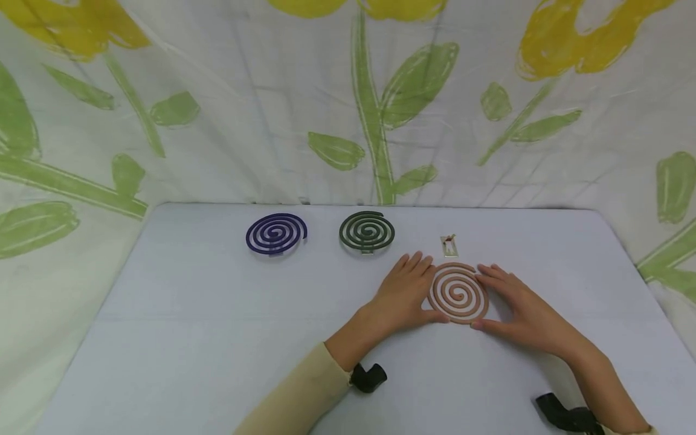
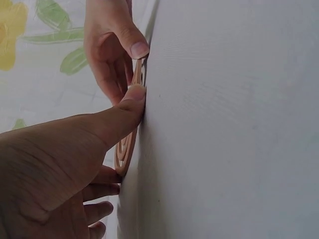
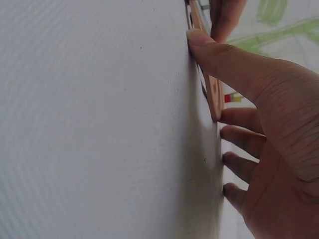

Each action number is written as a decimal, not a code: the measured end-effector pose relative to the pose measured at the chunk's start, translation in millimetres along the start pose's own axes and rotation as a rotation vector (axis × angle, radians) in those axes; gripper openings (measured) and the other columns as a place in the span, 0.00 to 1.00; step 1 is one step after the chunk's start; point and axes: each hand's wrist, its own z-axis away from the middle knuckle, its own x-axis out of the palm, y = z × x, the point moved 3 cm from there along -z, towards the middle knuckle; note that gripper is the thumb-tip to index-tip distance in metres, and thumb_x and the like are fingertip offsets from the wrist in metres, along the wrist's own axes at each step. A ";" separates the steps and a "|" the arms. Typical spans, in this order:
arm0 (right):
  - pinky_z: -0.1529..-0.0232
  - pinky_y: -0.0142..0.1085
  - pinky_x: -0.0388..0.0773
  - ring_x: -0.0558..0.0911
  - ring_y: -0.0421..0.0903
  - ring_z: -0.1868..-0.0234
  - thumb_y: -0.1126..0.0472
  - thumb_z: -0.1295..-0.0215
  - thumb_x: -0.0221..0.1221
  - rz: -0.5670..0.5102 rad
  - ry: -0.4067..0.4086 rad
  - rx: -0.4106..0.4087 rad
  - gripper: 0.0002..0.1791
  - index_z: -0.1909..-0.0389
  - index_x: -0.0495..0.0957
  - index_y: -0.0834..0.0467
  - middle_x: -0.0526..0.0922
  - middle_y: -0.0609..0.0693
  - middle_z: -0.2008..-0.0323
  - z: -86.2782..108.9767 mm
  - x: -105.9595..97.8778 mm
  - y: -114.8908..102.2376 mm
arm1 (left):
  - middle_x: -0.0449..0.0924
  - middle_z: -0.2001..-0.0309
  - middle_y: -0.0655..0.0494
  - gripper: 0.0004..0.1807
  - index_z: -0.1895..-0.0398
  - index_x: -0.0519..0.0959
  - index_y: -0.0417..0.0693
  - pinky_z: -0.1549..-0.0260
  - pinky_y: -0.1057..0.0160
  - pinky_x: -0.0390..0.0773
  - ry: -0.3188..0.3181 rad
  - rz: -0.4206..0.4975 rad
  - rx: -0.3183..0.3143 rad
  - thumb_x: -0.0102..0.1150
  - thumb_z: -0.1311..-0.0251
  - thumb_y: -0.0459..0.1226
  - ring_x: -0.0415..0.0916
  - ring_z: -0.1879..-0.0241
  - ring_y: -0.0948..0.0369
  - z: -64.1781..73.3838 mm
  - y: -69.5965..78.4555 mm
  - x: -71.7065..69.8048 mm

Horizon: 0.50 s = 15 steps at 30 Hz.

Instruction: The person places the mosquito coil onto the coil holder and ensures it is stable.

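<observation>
A light-brown mosquito coil [image 1: 458, 296] lies between both hands on the right half of the white table. My left hand [image 1: 402, 296] holds its left edge, thumb at the near rim and fingers at the far side. Opposite it, my right hand [image 1: 524, 311] grips the right edge between thumb and index finger. From the left wrist, the coil [image 2: 124, 154] shows edge-on, close over the tabletop. The right wrist view has the same coil [image 3: 215, 94] under the thumb, the other fingertips touching the table. Just beyond the coil stands a small shiny metal piece [image 1: 449, 245].
Toward the back of the table [image 1: 190, 362], a purple mosquito coil [image 1: 276, 234] is at the left and a green mosquito coil [image 1: 367, 231] nearer the middle. Both rest slightly raised, with small tabs showing beneath. A flower-printed curtain [image 1: 283, 121] hangs behind the far edge.
</observation>
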 end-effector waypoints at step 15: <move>0.24 0.12 0.38 0.61 0.53 0.16 0.52 0.50 0.82 -0.027 -0.013 -0.001 0.46 0.30 0.75 0.59 0.73 0.63 0.26 0.1 0.8 1.1 | 0.65 0.19 0.52 0.53 0.21 0.67 0.48 0.14 0.54 0.54 0.016 -0.016 0.014 0.65 0.40 0.70 0.55 0.16 0.52 1.3 -1.2 -4.4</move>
